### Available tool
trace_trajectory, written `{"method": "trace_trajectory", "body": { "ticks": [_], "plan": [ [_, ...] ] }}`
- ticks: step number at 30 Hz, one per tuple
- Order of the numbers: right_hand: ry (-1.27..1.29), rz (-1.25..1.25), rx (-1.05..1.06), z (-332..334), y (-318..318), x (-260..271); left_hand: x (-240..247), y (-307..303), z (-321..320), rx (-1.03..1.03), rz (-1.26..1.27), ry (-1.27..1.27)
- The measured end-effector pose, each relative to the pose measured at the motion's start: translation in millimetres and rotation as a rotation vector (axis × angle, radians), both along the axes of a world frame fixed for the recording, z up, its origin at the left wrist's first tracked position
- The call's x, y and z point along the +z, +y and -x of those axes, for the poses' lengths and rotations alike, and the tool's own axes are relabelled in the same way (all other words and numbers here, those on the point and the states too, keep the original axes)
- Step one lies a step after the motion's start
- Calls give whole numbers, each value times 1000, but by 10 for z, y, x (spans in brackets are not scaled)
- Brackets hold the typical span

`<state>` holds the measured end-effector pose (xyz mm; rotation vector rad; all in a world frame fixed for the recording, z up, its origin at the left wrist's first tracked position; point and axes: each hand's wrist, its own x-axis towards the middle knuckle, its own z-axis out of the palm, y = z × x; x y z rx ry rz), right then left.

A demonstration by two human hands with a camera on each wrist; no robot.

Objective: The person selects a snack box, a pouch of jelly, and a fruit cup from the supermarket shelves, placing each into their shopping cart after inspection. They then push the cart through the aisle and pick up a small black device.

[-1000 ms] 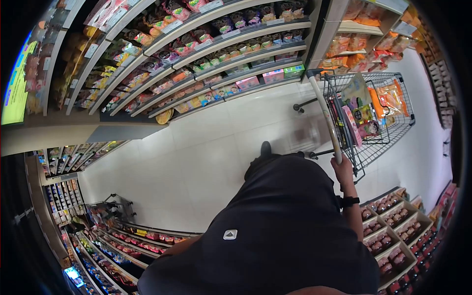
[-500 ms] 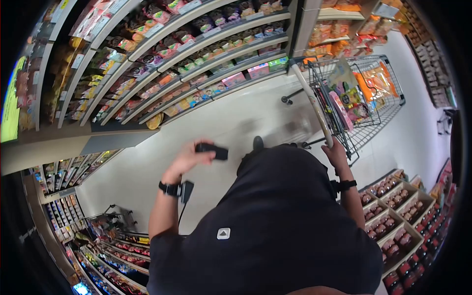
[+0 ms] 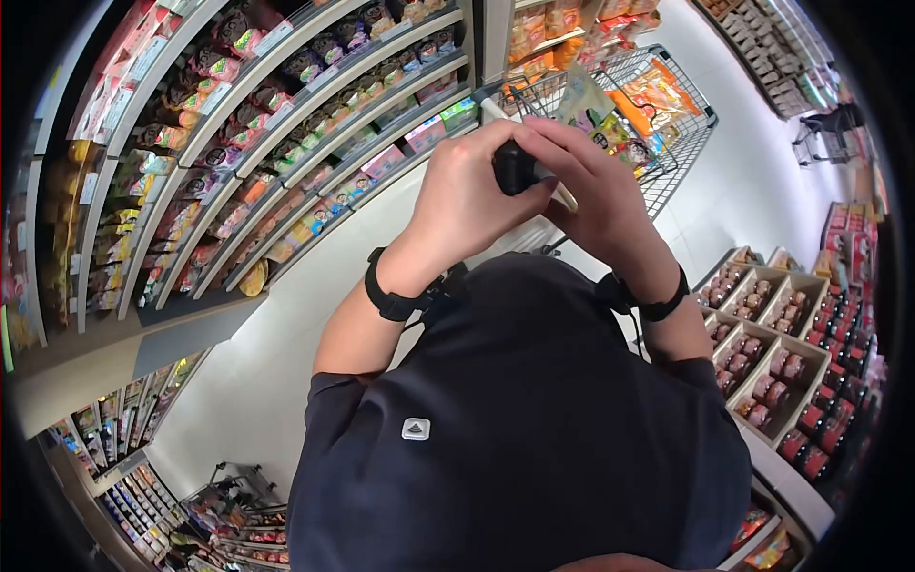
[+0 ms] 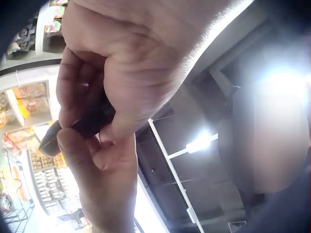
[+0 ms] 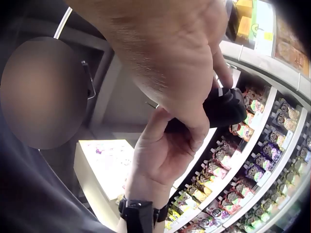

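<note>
Two grips meet on one small black oblong device [image 3: 515, 170], held up in front of the person: left grip [image 3: 467, 200] curls round its left end, right grip [image 3: 600, 205] pinches its right end. Wire shopping cart [image 3: 679, 162] stands beyond.

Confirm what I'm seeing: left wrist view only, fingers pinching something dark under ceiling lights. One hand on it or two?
Observer: Two. The left hand and right hand both grip a small black device, raised close to the head camera.
Operator: Is either hand on a cart?
Observer: No. The shopping cart stands beyond the hands, with packets inside.
Operator: Anything on the person's right?
Observer: Low bins of red-lidded jars line that side.
</note>
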<state>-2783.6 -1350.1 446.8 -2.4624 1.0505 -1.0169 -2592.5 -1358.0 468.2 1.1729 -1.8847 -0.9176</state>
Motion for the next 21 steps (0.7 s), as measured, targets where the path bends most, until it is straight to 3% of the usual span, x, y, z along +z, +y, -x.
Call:
{"method": "trace_trajectory", "body": {
  "ticks": [5,9,10,11,12,13,14,16,18,20,21],
  "plan": [
    [-123,63,10,-192,-13,-65,147,89,22,47,-126,-12],
    [-264,-14,87,-186,-18,-107,206,195,15,79,-25,-5],
    [-266,-13,88,-174,-1,-92,247,243,-7,90,-56,159],
    [-330,-155,87,-163,24,-58,278,277,-37,99,-84,322],
    [-394,-294,86,-158,28,-34,259,291,-98,97,-78,318],
    [-569,-392,166,-181,13,-76,225,295,-179,150,132,231],
    [-574,-383,167,-194,-1,-64,228,297,-234,201,342,142],
    [-949,-363,333,-262,3,42,272,324,-263,236,371,62],
    [-995,-351,348,-288,2,256,273,351,-278,146,342,211],
    [-887,-21,449,-335,-34,494,393,350,-337,-22,545,221],
    [-988,-31,528,-376,-25,576,440,437,-291,45,490,375]
  ]
}}
